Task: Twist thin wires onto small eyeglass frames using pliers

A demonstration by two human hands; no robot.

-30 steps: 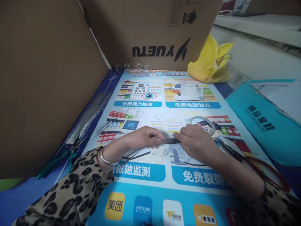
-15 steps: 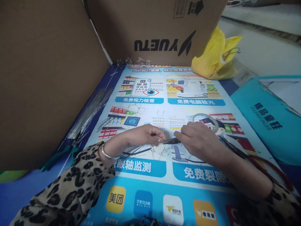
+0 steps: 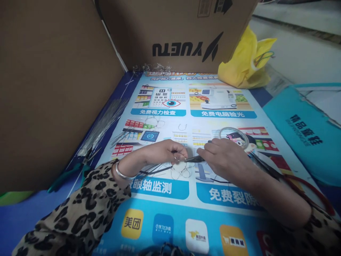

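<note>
My left hand (image 3: 174, 152) pinches a thin wire piece (image 3: 181, 173) bent into loops, which hang below the fingertips. My right hand (image 3: 225, 154) is wrapped round a pair of pliers (image 3: 196, 159); their dark, narrow jaws point left and reach the wire at my left fingertips. Most of the plier handles are hidden in my palm. Under my left hand lie several dark straight wires (image 3: 156, 169). A ring-shaped coil (image 3: 246, 137) sits just beyond my right hand. Other bent wire loops (image 3: 158, 123) rest on the printed sheet farther off.
A bundle of straight wires (image 3: 103, 124) and green-handled pliers (image 3: 66, 176) lie at the left. Red-handled scissors (image 3: 306, 188) are beside my right forearm. Cardboard (image 3: 181, 28) walls the back and left. A yellow bag (image 3: 239, 67) and a teal bag (image 3: 301, 131) stand right.
The hands and pliers stay almost in place, with the plier tip slightly shifted at the wire. The whole view has moved a little.
</note>
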